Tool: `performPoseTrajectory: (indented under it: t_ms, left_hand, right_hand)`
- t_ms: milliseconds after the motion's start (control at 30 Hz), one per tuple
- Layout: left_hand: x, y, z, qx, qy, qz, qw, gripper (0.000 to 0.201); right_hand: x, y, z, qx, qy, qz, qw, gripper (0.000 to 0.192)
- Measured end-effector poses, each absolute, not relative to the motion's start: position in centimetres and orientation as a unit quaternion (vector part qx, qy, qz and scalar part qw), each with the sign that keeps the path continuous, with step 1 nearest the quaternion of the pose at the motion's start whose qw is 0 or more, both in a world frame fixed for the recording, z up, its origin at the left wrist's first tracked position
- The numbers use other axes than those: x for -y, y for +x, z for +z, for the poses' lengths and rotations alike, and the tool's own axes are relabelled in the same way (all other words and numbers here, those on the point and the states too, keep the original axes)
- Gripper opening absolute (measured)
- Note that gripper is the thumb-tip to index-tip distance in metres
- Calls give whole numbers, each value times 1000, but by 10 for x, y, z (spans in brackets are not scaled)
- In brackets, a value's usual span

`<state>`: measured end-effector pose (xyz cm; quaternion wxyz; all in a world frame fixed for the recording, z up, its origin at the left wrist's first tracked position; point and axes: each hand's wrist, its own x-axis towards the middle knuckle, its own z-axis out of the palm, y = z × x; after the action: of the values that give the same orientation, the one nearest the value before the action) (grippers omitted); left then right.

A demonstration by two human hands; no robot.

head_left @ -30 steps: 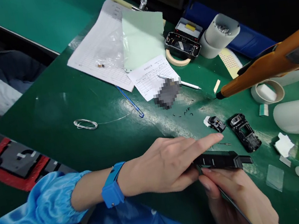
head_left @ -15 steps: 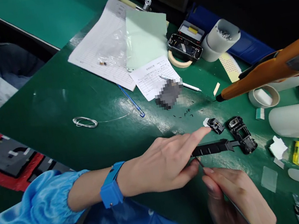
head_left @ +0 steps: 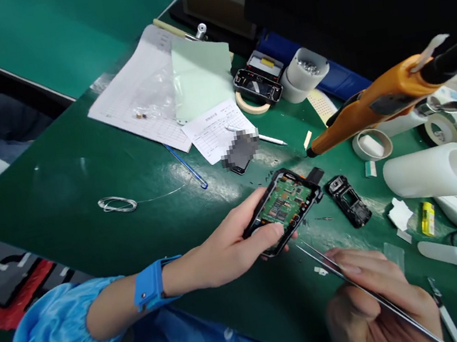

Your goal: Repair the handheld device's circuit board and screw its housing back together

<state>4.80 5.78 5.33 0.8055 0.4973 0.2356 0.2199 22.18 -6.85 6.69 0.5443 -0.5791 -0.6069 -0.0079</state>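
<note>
I observe the left hand (head_left: 235,248) curled around the device (head_left: 285,207), thumb on its exposed board (head_left: 289,193), over the counter (head_left: 168,228). I note the right hand (head_left: 376,298) pinched on tweezers (head_left: 337,271), tips parted near the device. Right of it lies a shell (head_left: 349,203); beyond, far right, an orange tool (head_left: 369,106).

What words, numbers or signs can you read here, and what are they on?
Nothing reads clearly enough to quote.
Small white form: printing too blurred.
Large gridded sheets: print too small.
Yellow card: marks too small.
Green circuit board in the left hand: markings too small.
</note>
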Motion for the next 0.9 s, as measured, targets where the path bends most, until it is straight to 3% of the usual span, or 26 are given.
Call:
performPoseTrajectory:
  t_ms: [133,400,900]
  left_hand:
    - [-57,52,54,-240,458,238,822,28]
    - [-56,56,52,-251,465,269,805,24]
    - [-55,54,49,-256,452,240,820,35]
  right_hand:
    - [69,214,65,626,-592,-20,508,10]
    - [66,206,73,698,-590,-66,401,14]
    - [63,207,71,685,-576,-47,444,11]
